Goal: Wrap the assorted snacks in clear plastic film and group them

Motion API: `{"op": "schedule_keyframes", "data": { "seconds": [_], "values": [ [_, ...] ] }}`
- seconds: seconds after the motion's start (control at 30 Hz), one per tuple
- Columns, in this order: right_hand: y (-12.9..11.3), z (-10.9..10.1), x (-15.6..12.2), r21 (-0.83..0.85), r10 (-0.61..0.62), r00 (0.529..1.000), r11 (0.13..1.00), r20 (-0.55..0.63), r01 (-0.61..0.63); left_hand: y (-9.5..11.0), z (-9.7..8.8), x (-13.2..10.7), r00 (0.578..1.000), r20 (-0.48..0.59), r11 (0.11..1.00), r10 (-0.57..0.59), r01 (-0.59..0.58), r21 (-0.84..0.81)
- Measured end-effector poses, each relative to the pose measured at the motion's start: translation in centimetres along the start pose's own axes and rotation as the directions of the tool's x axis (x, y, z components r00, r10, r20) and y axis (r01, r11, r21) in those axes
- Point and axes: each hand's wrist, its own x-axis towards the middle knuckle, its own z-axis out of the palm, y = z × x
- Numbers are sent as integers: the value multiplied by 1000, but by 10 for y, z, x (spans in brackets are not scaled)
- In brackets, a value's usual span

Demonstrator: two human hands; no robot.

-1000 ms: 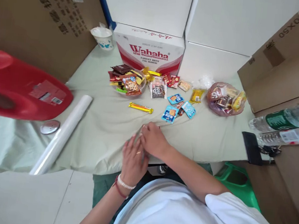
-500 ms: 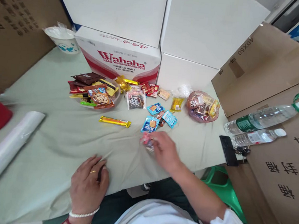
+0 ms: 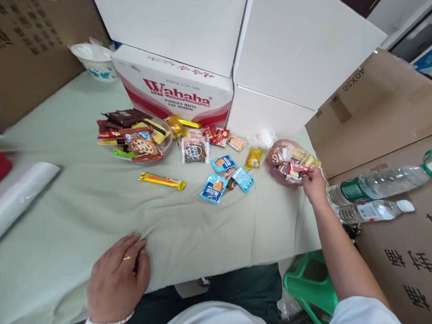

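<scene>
Right hand (image 3: 315,186) pinches a red packet (image 3: 297,170) at the snack-filled bowl (image 3: 274,171); blue packets (image 3: 213,188) lie outside, left of it. Left hand (image 3: 119,274) curls, contents hidden.

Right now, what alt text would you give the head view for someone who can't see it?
The right hand touches a red-and-white packet at a pinkish bowl of wrapped snacks, while the left hand rests on a pale green cloth. Three blue packets lie between the pinkish bowl and a clear bowl of snacks farther left.
</scene>
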Motion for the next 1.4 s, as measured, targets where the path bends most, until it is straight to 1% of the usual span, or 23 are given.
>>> {"op": "schedule_keyframes", "data": {
  "seconds": [0.07,0.13,0.2,0.23,0.33,0.37,0.43,0.5,0.57,0.63,0.7,0.73,0.8,0.83,0.87,0.93,1.0,1.03,1.1,1.17,1.23,1.33,1.4],
  "values": [
    [-9,-4,-6,-361,4,999,933,45,13,0,-1,1,1000,-7,1000,6,-5,13],
    [-17,-19,-8,-542,15,993,839,118,52,2,-1,1,1000,-5,1000,-2,2,18],
    [-27,-41,-3,-616,40,986,785,160,68,5,-2,2,1000,-8,999,-15,15,28],
    [-34,-52,2,-623,36,990,780,135,57,6,-3,2,1000,-12,999,-22,23,34],
    [-73,-63,22,-482,-131,991,867,19,124,8,-4,2,999,-20,998,-42,43,48],
    [-91,-56,30,-391,-209,978,899,13,198,7,-4,1,999,-15,998,-45,45,47],
    [-132,-26,44,-206,-317,944,921,94,330,6,-4,0,999,-2,998,-48,48,43],
    [-171,17,56,-235,-359,916,888,180,395,6,-3,0,998,1,998,-57,56,37],
    [-202,57,64,-297,-331,913,870,239,394,6,-2,-1,998,-4,997,-68,68,26],
    [-218,80,67,-339,-295,911,858,289,385,7,-1,-3,996,-4,996,-84,84,15],
    [-219,81,62,-313,-319,905,861,281,400,8,-2,-6,994,-10,994,-107,107,-15],
    [-215,74,57,-238,-368,899,875,238,422,8,-2,-7,992,-27,991,-126,125,-37],
    [-197,52,37,79,-452,886,891,98,446,9,-4,-8,981,-91,983,-169,161,-89],
    [-186,41,23,305,-450,892,857,48,416,11,-6,-7,972,-125,976,-198,183,-121],
    [-174,31,6,529,-417,907,783,53,328,14,-8,-5,960,-146,963,-239,215,-161],
    [-151,22,-36,814,-332,918,581,216,18,23,-11,3,935,-114,912,-335,292,-287],
    [-135,26,-82,861,-278,864,423,419,-282,39,-12,16,902,59,788,-427,404,-465],
    [-130,33,-104,843,-259,832,381,491,-380,49,-10,23,873,198,690,-446,476,-545],
    [-123,49,-147,809,-208,807,367,552,-459,72,-5,37,770,466,435,-435,633,-640],
    [-119,64,-183,810,-185,836,425,516,-405,95,2,50,686,594,234,-420,714,-660],
    [-117,73,-209,815,-240,866,512,438,-270,113,11,59,646,618,137,-448,732,-667],
    [-116,73,-227,796,-396,827,598,399,-97,127,21,65,604,619,70,-501,742,-667],
    [-117,69,-227,790,-440,800,610,409,-68,126,26,64,559,666,-23,-494,757,-652]
  ]
}}
